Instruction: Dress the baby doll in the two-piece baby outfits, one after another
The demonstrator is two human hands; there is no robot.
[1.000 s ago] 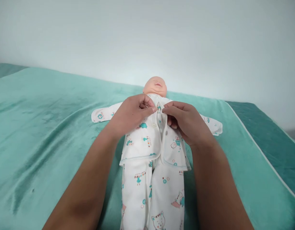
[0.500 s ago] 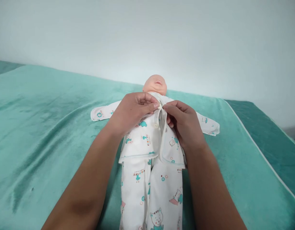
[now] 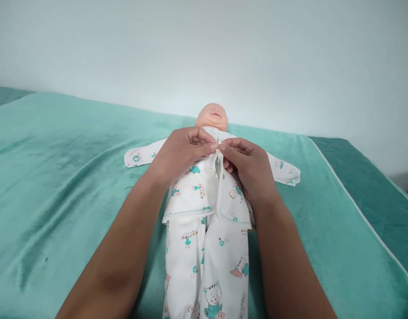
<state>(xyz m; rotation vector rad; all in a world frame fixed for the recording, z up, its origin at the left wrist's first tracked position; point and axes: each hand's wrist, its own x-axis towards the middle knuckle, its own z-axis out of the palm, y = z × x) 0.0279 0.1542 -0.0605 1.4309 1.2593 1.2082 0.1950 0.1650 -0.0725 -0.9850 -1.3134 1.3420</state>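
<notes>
A baby doll (image 3: 212, 116) lies on its back, dressed in a white printed jacket (image 3: 190, 199) and matching trousers (image 3: 224, 266). At the upper chest, my left hand (image 3: 187, 150) pinches the jacket's front edge by a small pale button. Opposite it, my right hand (image 3: 248, 161) pinches the other front edge, its fingertips meeting those of the left. The button is mostly hidden between the fingers. Below the hands the jacket front hangs apart in a narrow gap. Both doll sleeves stretch out sideways, their ends covering the doll's hands.
A light green plush blanket (image 3: 74, 146) with a few creases lies under the doll. Darker green cloth (image 3: 366, 177) shows beyond its pale edge at the right. A plain pale wall (image 3: 204, 53) stands behind the doll's head.
My right hand has moved left, bringing its jacket edge against the left fingertips and narrowing the gap between the two edges. The left hand has barely moved.
</notes>
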